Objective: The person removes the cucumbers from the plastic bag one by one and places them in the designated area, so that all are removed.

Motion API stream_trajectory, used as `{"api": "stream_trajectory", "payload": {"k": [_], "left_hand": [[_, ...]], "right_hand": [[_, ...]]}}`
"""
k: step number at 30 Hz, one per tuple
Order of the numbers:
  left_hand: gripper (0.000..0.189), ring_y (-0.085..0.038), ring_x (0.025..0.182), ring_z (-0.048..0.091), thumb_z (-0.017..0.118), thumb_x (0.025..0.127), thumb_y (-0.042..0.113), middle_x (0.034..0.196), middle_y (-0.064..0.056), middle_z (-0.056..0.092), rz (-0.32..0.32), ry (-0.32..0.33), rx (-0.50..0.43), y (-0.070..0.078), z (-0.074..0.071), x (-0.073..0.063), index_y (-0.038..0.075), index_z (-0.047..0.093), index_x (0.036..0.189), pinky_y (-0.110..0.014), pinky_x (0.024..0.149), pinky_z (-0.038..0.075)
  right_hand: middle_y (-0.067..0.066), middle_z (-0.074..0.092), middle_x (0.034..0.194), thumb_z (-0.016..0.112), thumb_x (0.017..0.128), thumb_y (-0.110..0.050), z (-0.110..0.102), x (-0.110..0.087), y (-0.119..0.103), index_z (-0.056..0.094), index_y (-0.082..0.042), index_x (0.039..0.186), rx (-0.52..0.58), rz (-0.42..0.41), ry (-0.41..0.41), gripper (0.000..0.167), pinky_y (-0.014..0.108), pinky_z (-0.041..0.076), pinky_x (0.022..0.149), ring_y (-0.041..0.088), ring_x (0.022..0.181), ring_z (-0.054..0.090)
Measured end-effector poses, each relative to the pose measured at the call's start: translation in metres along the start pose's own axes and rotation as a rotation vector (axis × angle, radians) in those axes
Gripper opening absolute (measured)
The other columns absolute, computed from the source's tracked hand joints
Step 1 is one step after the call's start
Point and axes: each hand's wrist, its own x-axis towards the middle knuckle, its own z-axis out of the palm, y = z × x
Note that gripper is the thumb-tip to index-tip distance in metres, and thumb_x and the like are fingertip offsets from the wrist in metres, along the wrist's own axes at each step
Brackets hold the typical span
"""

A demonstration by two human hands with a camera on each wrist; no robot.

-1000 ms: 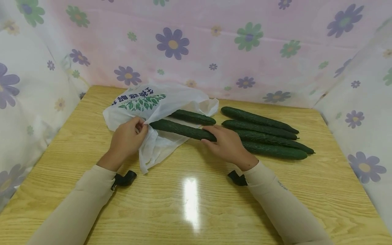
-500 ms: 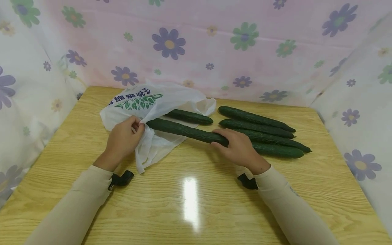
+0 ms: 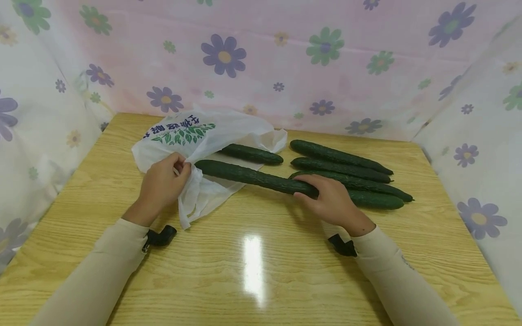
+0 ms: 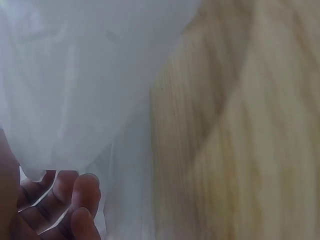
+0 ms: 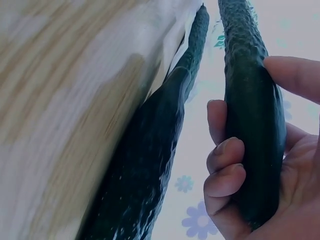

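A long dark green cucumber (image 3: 253, 175) is gripped at its right end by my right hand (image 3: 329, 199). Its far end lies at the mouth of a white plastic bag (image 3: 236, 122) printed with green leaves and dark characters. My left hand (image 3: 164, 182) pinches the edge of that bag, lifting the opening. Another cucumber (image 3: 254, 155) pokes partly out of the bag, its left part hidden under the plastic. In the right wrist view, fingers and thumb curl round the held cucumber (image 5: 252, 115), with another cucumber (image 5: 145, 160) beside it.
Several cucumbers (image 3: 340, 156) lie side by side on the right of the wooden table (image 3: 212, 276), partly behind my right hand. A flower-printed cloth (image 3: 261, 59) hangs along the back and both sides. Black wrist cameras (image 3: 162, 236) sit on both sleeves.
My right hand has drawn the gripped cucumber to the right, so its far end now shows at the bag's mouth. The left hand keeps its pinch on the bag with little movement.
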Motion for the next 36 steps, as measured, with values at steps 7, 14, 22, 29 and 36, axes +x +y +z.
{"api": "stream_trajectory", "payload": {"k": [7,14,22,29,36], "left_hand": [[0.023,-0.02,0.063,0.055,0.05,0.101,0.028,0.078,-0.007,0.064,0.007,0.005,-0.002,0.0,0.0,0.0,0.009,0.062,0.094,-0.031,0.054,0.042],[0.024,-0.02,0.064,0.056,0.05,0.101,0.029,0.079,-0.007,0.064,0.003,-0.004,0.004,0.002,0.0,0.0,0.009,0.062,0.095,-0.031,0.055,0.043],[0.024,-0.021,0.065,0.056,0.05,0.101,0.029,0.081,-0.008,0.065,-0.007,-0.018,0.016,0.002,0.0,-0.002,0.008,0.062,0.096,-0.031,0.055,0.043],[0.025,-0.02,0.061,0.053,0.049,0.101,0.029,0.079,-0.008,0.064,-0.012,-0.022,0.02,0.002,-0.001,-0.002,0.008,0.062,0.096,-0.031,0.052,0.042],[0.024,-0.02,0.059,0.053,0.049,0.101,0.029,0.077,-0.008,0.063,-0.013,-0.03,0.028,0.002,-0.001,-0.002,0.009,0.061,0.096,-0.031,0.052,0.041]], "right_hand": [[0.01,0.064,0.135,0.062,0.097,-0.044,-0.005,-0.007,0.008,0.06,-0.02,0.137,0.036,0.065,-0.024,0.046,0.036,0.041,0.066,0.009,0.042,0.029],[0.006,0.071,0.104,0.063,0.095,-0.044,-0.009,-0.015,0.015,0.062,-0.022,0.134,0.064,0.118,-0.032,0.044,0.032,0.036,0.054,0.009,0.041,0.025],[-0.003,0.051,0.058,0.064,0.094,-0.039,-0.013,-0.024,0.023,0.064,-0.023,0.131,0.053,0.129,-0.021,0.04,0.03,0.031,0.049,0.008,0.041,0.023],[-0.004,0.048,0.055,0.065,0.093,-0.036,-0.017,-0.034,0.03,0.065,-0.022,0.13,0.04,0.133,-0.012,0.039,0.029,0.031,0.048,0.007,0.042,0.022],[-0.004,0.052,0.058,0.065,0.094,-0.037,-0.023,-0.047,0.041,0.065,-0.02,0.131,0.044,0.136,-0.022,0.04,0.03,0.031,0.049,0.005,0.042,0.02]]}}
